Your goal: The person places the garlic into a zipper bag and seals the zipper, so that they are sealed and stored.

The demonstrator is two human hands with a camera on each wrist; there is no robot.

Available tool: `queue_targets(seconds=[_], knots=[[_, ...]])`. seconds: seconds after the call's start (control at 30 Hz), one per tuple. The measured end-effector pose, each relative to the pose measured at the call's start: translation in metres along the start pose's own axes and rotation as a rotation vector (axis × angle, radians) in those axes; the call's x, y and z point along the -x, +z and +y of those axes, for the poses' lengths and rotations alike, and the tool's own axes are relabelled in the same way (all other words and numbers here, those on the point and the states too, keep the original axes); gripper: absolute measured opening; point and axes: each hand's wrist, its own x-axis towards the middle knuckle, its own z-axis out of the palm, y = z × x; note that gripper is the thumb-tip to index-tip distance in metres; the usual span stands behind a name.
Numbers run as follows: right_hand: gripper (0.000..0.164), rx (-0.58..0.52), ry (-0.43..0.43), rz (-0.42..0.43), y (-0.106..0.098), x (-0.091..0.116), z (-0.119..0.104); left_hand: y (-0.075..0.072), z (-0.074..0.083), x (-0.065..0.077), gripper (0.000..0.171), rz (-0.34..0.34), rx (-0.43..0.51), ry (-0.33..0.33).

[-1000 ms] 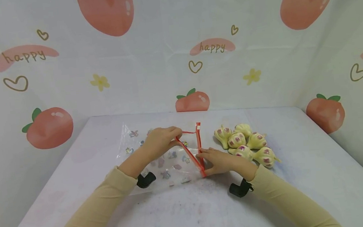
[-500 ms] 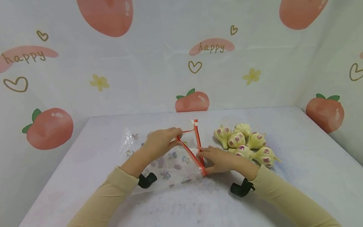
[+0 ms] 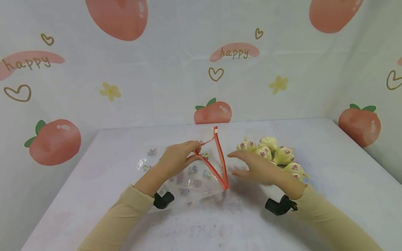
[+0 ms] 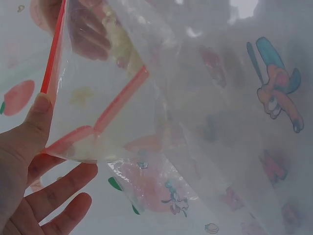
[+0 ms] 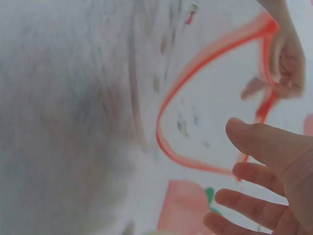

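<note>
A clear zip bag printed with small cartoon figures lies on the table, its red-edged mouth spread and facing right. My left hand pinches the upper red edge between thumb and forefinger; in the left wrist view the thumb presses on that edge while the other fingers spread below. My right hand is apart from the bag, between its mouth and the garlic bulbs, holding nothing. Its fingers are spread and loosely bent in the right wrist view. It partly covers the pile of several bulbs with purple marks.
The white table reaches to a fabric backdrop printed with fruit, hearts and flowers. A black wrist-worn device sits below the left wrist, and another black device below the right.
My right hand has let go of the bag's red edge and drawn right, towards the garlic. The mouth's far corner has risen a little. My left hand keeps its pinch in place.
</note>
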Motion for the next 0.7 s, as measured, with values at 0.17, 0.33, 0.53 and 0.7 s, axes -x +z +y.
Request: queue_targets(seconds=[0.17,0.33,0.53,0.7], knots=[[0.052,-0.003,-0.024,0.095,-0.01,0.008,0.011,0.001,-0.001,0.001,0.024,-0.007,0.017,-0.012],[0.057,-0.044,0.013,0.136,-0.018,0.019,0.021,0.001,-0.001,0.003,0.025,0.0,0.02,-0.007],[0.061,-0.122,0.08,0.123,-0.027,0.037,0.035,0.003,-0.002,0.004,0.025,0.009,0.021,-0.008],[0.058,-0.076,0.072,0.112,-0.03,0.047,0.045,0.002,-0.001,0.006,0.025,0.021,0.025,-0.006]])
